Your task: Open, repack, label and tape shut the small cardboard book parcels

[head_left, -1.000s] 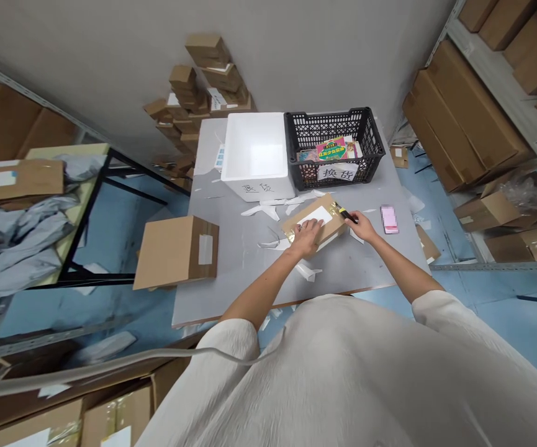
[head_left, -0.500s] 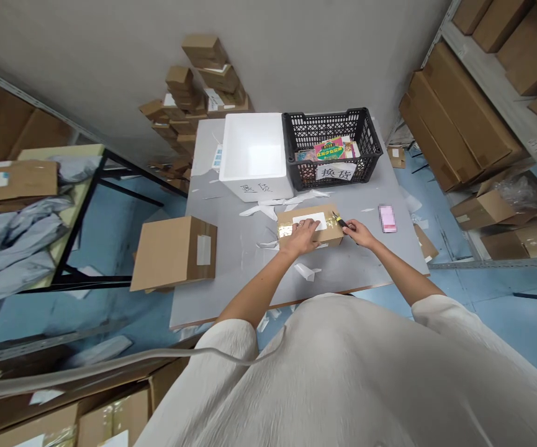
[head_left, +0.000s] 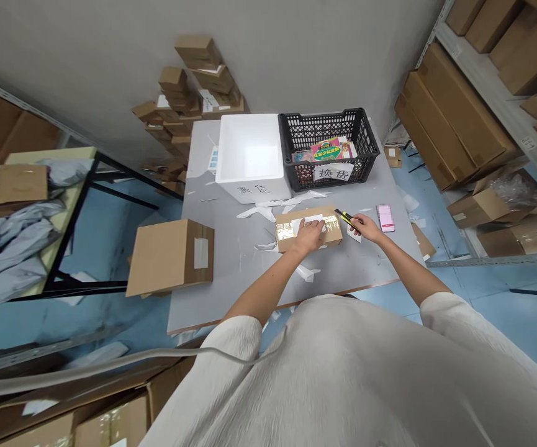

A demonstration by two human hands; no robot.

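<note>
A taped cardboard box (head_left: 284, 241) with a white label lies on the grey table (head_left: 240, 273). My left hand (head_left: 309, 236) rests on its top, fingers stretched out over the label. Just right of the box, my right hand (head_left: 364, 226) is closed around a yellow and black utility knife (head_left: 345, 216). The knife tip points up and left, near the box's right end. A small white paper scrap (head_left: 354, 234) lies under the right hand. Farther right sits a phone (head_left: 385, 218) with a pink screen.
Behind the box stand a white foam box (head_left: 254, 189) and a black plastic crate (head_left: 329, 183) holding colourful printed packs. Paper scraps (head_left: 261, 211) lie before them. A larger carton (head_left: 170, 257) is at the table's left side. Stacked cartons (head_left: 198, 53) line the wall.
My right hand has moved the knife slightly right, away from the box's end. A white scrap now shows under that hand. My left hand has shifted slightly right across the label.
</note>
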